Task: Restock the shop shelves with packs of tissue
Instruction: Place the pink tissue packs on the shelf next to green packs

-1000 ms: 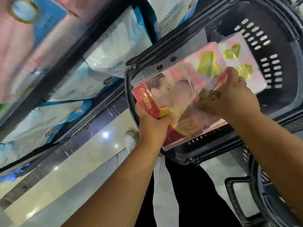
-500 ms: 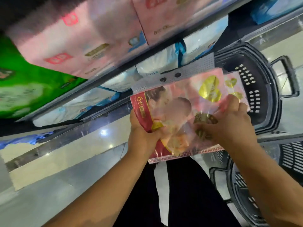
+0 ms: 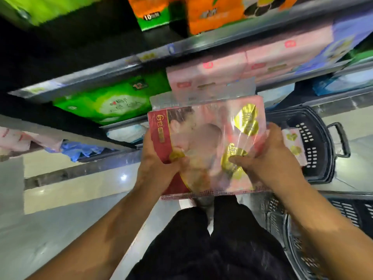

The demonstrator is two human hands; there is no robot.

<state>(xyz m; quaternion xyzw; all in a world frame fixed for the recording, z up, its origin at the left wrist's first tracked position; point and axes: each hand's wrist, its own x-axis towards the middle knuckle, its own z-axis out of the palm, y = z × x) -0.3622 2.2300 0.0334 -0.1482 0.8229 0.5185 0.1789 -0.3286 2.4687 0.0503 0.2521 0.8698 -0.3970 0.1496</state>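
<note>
One pink pack of tissue is held at frame centre, in front of the shelves and not yet placed. Its left edge is gripped by the left hand and its right edge by the right hand, thumbs pressed on the front film. One further pack is seen in the black basket at right, so restocking is judged unfinished. A second basket is noted at lower right. Shelved behind are at least two pink packs and one green pack; blur prevents a firmer count.
</note>
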